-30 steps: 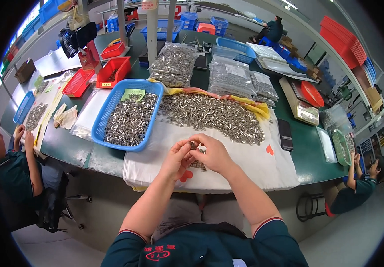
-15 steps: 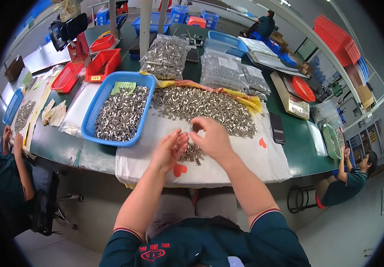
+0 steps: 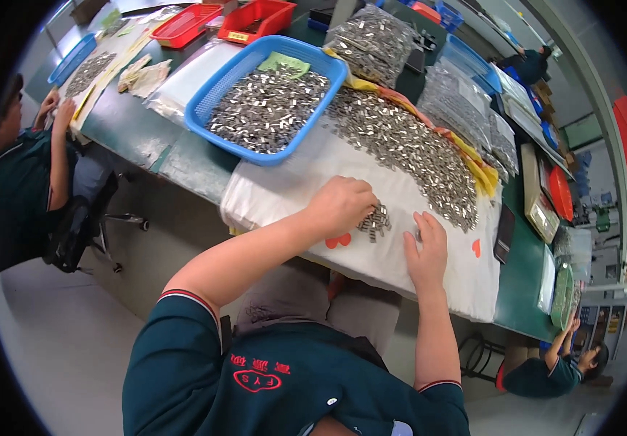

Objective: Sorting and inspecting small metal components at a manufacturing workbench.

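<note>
My left hand point(image 3: 344, 206) has curled fingers, with its tips down at a little heap of small silvery metal pieces point(image 3: 376, 222) on the white cloth point(image 3: 306, 182). Whatever those fingertips grip is hidden. Right of the heap, my right hand point(image 3: 428, 251) is raised over the cloth with bent fingers. A small grey metal piece point(image 3: 418, 236) shows between its thumb and fingers. Beyond both hands spreads a large pile of the same metal pieces point(image 3: 415, 149). A blue plastic basket point(image 3: 198, 109) full of similar pieces stands to the left, with a green slip inside.
Bags of metal parts point(image 3: 373, 43) and a rolled yellow-orange cloth point(image 3: 466, 149) border the pile. A dark phone-like slab point(image 3: 504, 232) lies right. Red trays point(image 3: 186, 25) stand back left. Co-workers sit at the left point(image 3: 30, 174) and right point(image 3: 553, 370).
The view has turned, shifting the table's contents. My hands, close together before, are now apart. My left hand has gone down to the small heap; my right hand is to its right.
</note>
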Demonstrator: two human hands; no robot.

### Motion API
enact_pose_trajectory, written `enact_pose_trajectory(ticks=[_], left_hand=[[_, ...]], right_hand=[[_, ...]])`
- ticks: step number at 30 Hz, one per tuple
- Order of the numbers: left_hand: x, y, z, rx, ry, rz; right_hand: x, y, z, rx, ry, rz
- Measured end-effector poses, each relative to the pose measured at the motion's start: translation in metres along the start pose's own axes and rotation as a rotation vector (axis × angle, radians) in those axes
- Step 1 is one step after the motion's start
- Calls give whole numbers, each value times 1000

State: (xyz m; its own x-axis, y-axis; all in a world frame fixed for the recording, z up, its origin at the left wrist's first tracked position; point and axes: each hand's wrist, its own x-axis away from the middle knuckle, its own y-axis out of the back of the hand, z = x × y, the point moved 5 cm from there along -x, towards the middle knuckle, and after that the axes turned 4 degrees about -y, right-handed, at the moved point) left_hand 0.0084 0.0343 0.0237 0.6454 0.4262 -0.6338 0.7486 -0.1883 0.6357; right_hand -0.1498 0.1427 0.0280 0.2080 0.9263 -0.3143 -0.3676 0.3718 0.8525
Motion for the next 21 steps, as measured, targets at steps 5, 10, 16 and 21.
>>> enact_pose_trajectory(ticks=[5, 10, 16, 21], left_hand=[[0, 7, 3, 193, 140, -46], [23, 43, 5, 141, 260, -205], [39, 48, 10, 100, 332, -308], [35, 42, 7, 122, 295, -274]], right_hand=[[-31, -23, 38, -166, 310, 154], [-46, -44, 52, -2, 430, 410], [-45, -53, 61, -146, 497, 422], [-44, -48, 53, -196, 486, 365]])
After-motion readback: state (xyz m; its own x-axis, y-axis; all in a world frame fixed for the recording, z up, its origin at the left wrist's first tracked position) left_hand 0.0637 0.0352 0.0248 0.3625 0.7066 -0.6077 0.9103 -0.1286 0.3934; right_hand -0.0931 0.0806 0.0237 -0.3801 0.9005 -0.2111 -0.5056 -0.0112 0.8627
